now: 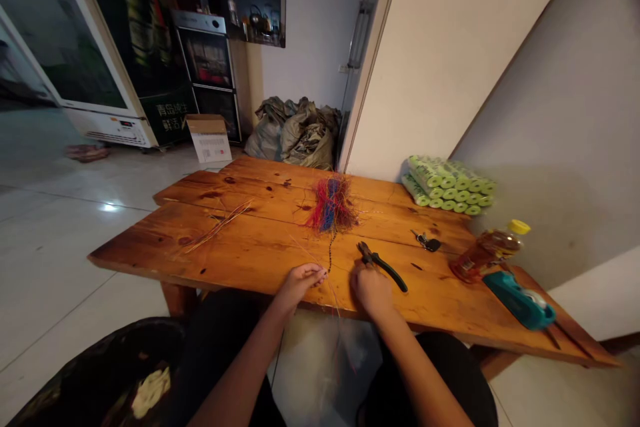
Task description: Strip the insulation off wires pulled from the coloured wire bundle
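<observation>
My left hand point(305, 281) pinches thin wires at the end of a dark beaded or twisted strand point(331, 252) near the table's front edge. That strand runs up to a bundle of red, blue and orange wires point(330, 203). Loose thin wire ends hang below my left hand over the edge. My right hand point(371, 287) is closed at the pliers point(393, 275), which have dark green handles and lie with their jaws pointing up and left. Its fingertips are hidden, so its hold on the pliers is unclear.
Several thin wires point(220, 225) lie on the left of the wooden table point(270, 247). To the right are keys point(427, 241), green rolls point(450, 185), a bottle with a yellow cap point(487, 252) and a teal tape dispenser point(520, 300). A black bin point(100, 373) stands at lower left.
</observation>
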{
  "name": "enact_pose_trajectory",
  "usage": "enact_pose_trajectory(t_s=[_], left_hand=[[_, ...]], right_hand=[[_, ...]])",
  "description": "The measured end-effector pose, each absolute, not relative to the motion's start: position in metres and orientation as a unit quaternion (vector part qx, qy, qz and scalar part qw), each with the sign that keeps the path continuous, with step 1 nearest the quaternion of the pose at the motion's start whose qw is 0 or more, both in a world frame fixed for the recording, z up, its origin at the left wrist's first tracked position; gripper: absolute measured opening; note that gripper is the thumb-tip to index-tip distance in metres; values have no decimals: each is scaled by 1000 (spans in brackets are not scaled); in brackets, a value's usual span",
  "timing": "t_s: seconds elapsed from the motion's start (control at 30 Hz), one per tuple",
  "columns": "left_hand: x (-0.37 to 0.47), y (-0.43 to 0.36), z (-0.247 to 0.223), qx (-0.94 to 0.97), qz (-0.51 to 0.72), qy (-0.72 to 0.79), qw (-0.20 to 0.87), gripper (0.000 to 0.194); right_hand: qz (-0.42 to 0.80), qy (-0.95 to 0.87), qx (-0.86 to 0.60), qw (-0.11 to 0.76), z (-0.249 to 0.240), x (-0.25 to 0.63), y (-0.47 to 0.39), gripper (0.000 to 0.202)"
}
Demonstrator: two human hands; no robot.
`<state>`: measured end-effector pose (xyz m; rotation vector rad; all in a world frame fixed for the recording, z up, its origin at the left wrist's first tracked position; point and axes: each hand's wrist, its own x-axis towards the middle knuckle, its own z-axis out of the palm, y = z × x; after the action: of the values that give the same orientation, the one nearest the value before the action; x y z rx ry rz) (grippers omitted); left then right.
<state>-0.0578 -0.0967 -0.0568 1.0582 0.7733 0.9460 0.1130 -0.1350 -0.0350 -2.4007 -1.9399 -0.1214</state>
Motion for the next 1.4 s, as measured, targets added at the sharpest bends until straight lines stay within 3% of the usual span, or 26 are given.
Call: enact_pose_trajectory(t_s=[0.2, 0.47, 0.9, 1.17, 1.4], left_hand=[[-60, -97, -56, 480, 419, 350, 687, 29], [-61, -99, -56, 463, 424, 352, 695, 28], [-65, -104, -53, 446, 427, 341, 709, 27], [-65, -109, -44, 511, 410, 315, 687, 23], [-64, -111, -42, 527, 393, 312, 686, 22]], right_hand=[[-29, -662, -747, 50, -43, 111, -152, 29], [-52, -753, -624, 205, -90, 124, -189, 53], [27, -754, -561, 341, -96, 146, -201, 18], [2, -708, -584, 397, -101, 134, -201, 9], [14, -712, -595, 373, -90, 121, -206, 12]])
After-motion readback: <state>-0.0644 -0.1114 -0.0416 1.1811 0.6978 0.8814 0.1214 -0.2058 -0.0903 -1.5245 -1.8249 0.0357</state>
